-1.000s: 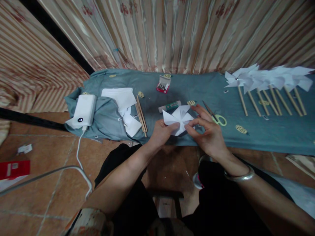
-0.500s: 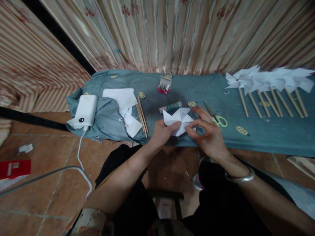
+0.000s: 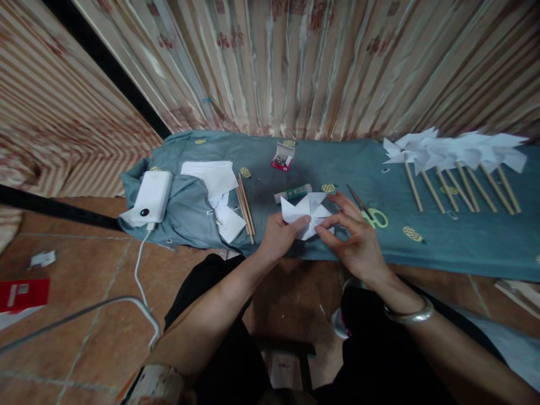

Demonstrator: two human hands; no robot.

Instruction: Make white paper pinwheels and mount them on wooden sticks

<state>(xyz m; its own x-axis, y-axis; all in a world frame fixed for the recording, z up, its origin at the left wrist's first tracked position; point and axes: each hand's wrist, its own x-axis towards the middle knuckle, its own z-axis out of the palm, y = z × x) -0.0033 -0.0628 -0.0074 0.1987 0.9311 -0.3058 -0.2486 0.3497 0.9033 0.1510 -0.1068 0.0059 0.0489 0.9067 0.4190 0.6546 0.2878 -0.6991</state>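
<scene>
A white folded paper pinwheel (image 3: pixel 298 210) is held between my two hands above the near edge of the cloth. My left hand (image 3: pixel 279 233) grips its left side, thumb pressed near the centre. On the right, my right hand (image 3: pixel 355 233) pinches the lower right blade between thumb and forefinger, its other fingers behind the paper. Just beyond the pinwheel lies a glue stick (image 3: pixel 293 193). Scissors with pale green handles (image 3: pixel 375 217) rest to the right of my right hand. Left of my left hand are several wooden sticks (image 3: pixel 246 208).
Finished pinwheels on sticks (image 3: pixel 459 152) lie in a row at the right. White paper sheets (image 3: pixel 211 173) and a white power bank (image 3: pixel 152 197) with a cable are at the left. A small red box of metal pins (image 3: pixel 282 160) stands open at the back, before the curtain (image 3: pixel 270 67).
The view has tilted slightly, so the table sits lower in it. Both hands keep hold of the paper pinwheel, with only slight finger movement.
</scene>
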